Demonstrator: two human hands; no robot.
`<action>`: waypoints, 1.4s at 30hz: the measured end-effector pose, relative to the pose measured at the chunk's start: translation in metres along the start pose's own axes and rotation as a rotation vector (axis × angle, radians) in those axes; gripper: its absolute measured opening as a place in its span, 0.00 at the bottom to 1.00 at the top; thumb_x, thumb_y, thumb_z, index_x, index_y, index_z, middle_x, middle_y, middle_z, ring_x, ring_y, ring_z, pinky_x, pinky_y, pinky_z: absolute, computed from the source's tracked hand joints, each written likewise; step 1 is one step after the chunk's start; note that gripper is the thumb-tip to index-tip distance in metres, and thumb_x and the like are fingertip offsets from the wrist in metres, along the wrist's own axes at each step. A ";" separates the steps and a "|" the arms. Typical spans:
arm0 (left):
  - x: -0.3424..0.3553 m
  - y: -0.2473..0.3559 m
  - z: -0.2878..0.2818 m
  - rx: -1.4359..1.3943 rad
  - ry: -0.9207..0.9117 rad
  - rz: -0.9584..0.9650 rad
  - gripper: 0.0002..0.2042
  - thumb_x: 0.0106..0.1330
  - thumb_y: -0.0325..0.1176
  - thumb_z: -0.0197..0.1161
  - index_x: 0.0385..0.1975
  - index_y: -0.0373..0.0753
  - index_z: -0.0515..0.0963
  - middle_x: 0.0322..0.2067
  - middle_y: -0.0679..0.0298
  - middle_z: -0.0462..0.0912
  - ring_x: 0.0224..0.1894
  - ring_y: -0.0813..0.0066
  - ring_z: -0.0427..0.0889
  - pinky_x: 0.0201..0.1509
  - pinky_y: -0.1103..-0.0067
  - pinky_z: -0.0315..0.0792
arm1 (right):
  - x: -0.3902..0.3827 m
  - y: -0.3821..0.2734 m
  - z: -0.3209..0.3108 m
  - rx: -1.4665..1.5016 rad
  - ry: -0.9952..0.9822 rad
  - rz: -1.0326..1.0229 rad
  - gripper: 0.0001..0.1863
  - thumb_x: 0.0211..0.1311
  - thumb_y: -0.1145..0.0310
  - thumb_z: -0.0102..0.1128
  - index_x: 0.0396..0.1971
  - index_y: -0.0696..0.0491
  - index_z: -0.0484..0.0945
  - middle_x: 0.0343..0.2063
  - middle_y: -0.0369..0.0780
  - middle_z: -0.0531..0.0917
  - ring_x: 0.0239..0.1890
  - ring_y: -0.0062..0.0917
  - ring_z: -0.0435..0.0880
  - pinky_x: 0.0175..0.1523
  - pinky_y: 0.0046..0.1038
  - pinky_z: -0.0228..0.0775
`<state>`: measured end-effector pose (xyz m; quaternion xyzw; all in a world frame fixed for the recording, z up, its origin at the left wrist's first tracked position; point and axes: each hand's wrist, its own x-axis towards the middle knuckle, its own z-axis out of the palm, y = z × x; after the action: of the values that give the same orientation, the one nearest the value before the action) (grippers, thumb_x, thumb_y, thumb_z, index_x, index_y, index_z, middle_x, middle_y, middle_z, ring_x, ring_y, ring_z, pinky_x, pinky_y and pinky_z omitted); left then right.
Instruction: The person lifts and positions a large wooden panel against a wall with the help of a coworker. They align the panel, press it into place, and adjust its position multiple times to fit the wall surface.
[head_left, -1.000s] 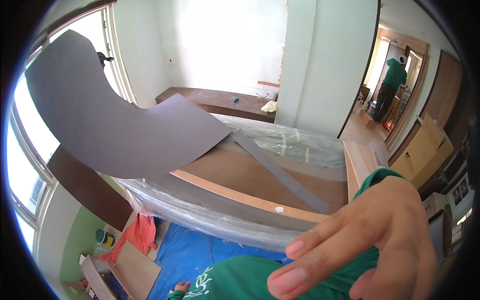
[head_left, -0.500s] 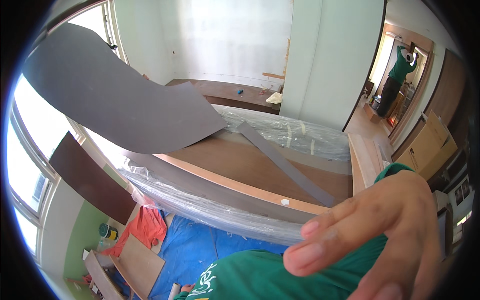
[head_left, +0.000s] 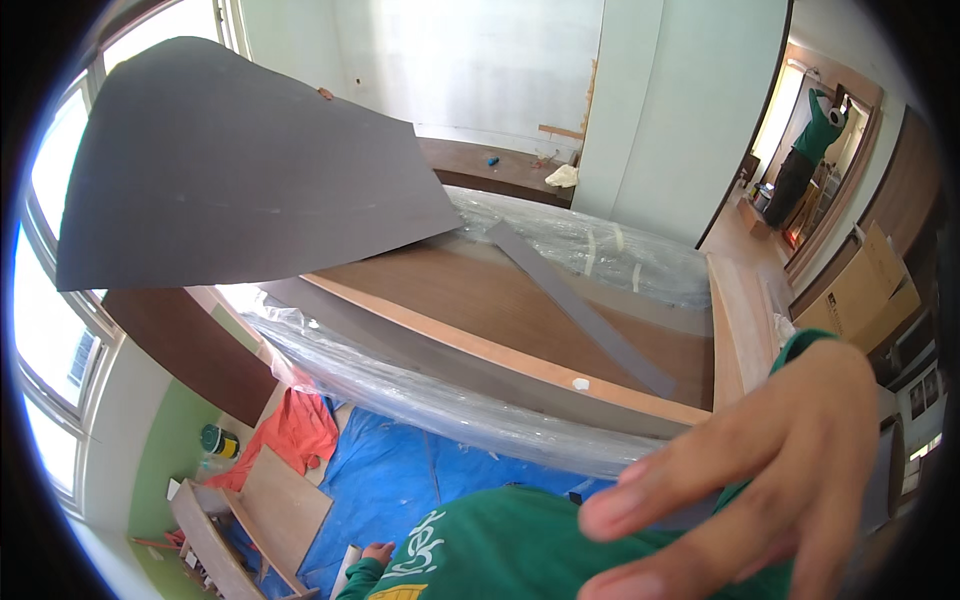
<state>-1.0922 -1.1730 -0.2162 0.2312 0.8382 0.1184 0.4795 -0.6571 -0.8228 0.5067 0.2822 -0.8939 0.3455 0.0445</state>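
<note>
My right hand (head_left: 740, 470) fills the lower right, open, fingers apart and empty. My left hand (head_left: 378, 552) is low by my green-clad body, fingers curled; whether they hold anything is unclear. A white roll (head_left: 349, 562) is beside it. A large grey curved sheet (head_left: 240, 190) is raised over the left of a plastic-wrapped surface (head_left: 600, 265); another person's fingers (head_left: 325, 94) show on its top edge. A loose grey strip (head_left: 580, 305) lies diagonally on a brown board (head_left: 470, 320) with a pale wood edge (head_left: 500, 365).
Windows (head_left: 55, 380) line the left wall above a dark panel (head_left: 190, 350). Blue tarp (head_left: 390, 480), red cloth (head_left: 300, 420), a bucket (head_left: 220, 440) and plywood pieces (head_left: 270, 500) lie below. A cardboard box (head_left: 855, 295) leans at right. A person in green (head_left: 815, 135) works through the doorway.
The grey sheet's outline has changed as it shifted and turned; the cap behind it is now hidden. My view has moved slightly. The person in the doorway has raised their arms.
</note>
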 end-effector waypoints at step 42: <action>0.059 0.296 0.074 -0.686 -0.221 -0.145 0.22 0.75 0.47 0.59 0.59 0.37 0.71 0.56 0.52 0.81 0.46 0.51 0.87 0.41 0.62 0.81 | -0.327 0.294 0.310 0.766 0.878 1.447 0.22 0.72 0.51 0.57 0.31 0.56 0.80 0.22 0.39 0.83 0.24 0.22 0.79 0.35 0.32 0.73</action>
<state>-0.9728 -0.8894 -0.1741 0.0083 0.7072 0.3328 0.6238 -0.5053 -0.6899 0.0076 -0.5047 -0.5804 0.6366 0.0563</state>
